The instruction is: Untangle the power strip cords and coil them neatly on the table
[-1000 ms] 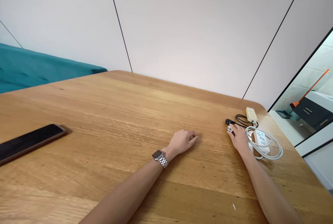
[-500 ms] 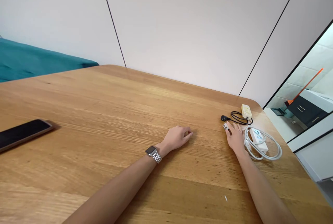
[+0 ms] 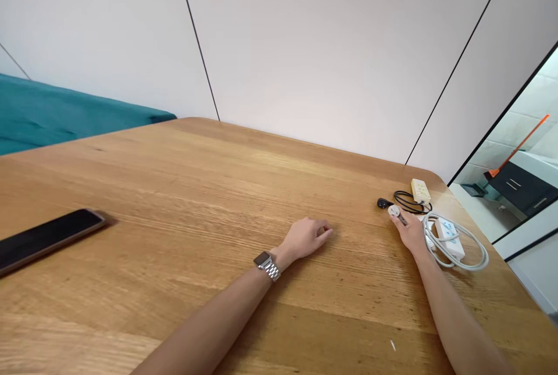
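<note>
My right hand (image 3: pixel 411 231) is closed around a white plug (image 3: pixel 393 211), its round face turned toward me. Right beside that hand lies a white power strip (image 3: pixel 450 238) with a coiled white cable (image 3: pixel 483 259) looped over it. Just beyond is a cream power strip (image 3: pixel 421 190) on a black cord, whose black plug (image 3: pixel 382 203) lies close to the white one. My left hand (image 3: pixel 305 238) rests on the tabletop with its fingers curled in, nothing visible in them. A watch with a metal band (image 3: pixel 268 265) is on the left wrist.
A dark-screened phone (image 3: pixel 47 238) lies at the left of the wooden table (image 3: pixel 209 200). A small white scrap (image 3: pixel 393 345) is near the front. Behind the table stand a pale panelled wall (image 3: pixel 314 49) and a teal seat (image 3: pixel 74 110). An orange-handled broom (image 3: pixel 518 145) shows through the doorway.
My right hand has closed its grip on the white plug, and the plug's face has turned more toward me. The left hand keeps its pose. The whole view has shifted slightly.
</note>
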`<state>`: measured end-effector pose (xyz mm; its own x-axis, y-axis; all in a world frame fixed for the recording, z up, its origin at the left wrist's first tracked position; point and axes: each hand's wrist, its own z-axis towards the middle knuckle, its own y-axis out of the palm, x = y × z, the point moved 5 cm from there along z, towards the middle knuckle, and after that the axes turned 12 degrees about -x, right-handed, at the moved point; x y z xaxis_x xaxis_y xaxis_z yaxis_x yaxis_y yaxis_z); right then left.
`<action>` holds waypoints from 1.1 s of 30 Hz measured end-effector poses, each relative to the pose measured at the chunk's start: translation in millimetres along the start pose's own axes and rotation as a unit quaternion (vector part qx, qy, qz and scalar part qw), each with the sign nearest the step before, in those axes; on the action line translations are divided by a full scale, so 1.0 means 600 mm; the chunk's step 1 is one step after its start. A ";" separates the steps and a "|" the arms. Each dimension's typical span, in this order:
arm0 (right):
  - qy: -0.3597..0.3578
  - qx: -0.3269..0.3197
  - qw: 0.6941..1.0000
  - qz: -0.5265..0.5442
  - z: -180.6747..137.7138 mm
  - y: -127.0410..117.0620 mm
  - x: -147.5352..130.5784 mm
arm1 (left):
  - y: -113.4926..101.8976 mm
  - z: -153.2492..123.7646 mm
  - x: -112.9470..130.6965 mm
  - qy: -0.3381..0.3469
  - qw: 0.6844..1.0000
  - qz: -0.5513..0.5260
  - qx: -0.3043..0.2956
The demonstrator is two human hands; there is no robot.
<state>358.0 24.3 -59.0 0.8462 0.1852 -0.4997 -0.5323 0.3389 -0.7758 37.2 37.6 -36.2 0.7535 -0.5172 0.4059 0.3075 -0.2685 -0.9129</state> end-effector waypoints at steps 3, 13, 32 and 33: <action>0.052 -0.004 0.994 0.098 0.000 0.000 0.008 | 0.001 -0.002 0.000 0.000 1.000 -0.004 -0.002; 0.037 -0.025 0.978 0.204 0.005 0.007 0.012 | 0.001 -0.002 0.000 0.005 1.000 -0.003 -0.004; 0.067 -0.009 0.998 0.002 0.004 -0.004 -0.007 | 0.001 -0.004 0.003 0.025 1.000 0.010 -0.003; 0.062 -0.008 0.998 -0.007 0.004 -0.002 -0.006 | 0.001 -0.004 0.003 0.025 1.000 0.009 -0.003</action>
<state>356.0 25.5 -55.2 0.8440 0.0646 -0.5324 -0.5222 0.3247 -0.7886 37.5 34.7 -35.9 0.7284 -0.5628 0.3907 0.2901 -0.2633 -0.9201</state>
